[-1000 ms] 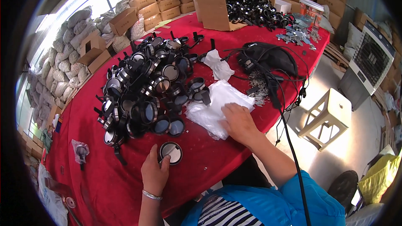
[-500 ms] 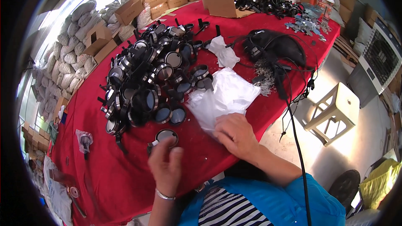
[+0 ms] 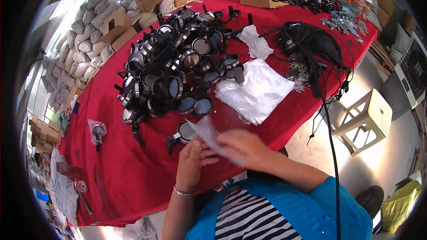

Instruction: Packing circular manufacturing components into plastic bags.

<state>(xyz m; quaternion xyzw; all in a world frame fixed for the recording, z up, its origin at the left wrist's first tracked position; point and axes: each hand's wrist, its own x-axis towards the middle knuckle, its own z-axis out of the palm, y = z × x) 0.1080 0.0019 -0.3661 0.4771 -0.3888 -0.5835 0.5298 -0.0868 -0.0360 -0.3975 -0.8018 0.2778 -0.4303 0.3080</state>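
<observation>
At the red cloth surface's (image 3: 120,173) near side, by a round black-and-silver disc (image 3: 184,130), the right hand (image 3: 242,147) pinches a translucent plastic bag (image 3: 204,130), which a loose grip could drop, though blur hides whether the left hand (image 3: 191,164) holds it.

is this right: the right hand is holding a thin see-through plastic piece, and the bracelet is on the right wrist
Not quite: the head view shows the bracelet on the wrist of the left hand. The right hand is indeed holding a thin see-through plastic piece.
</observation>
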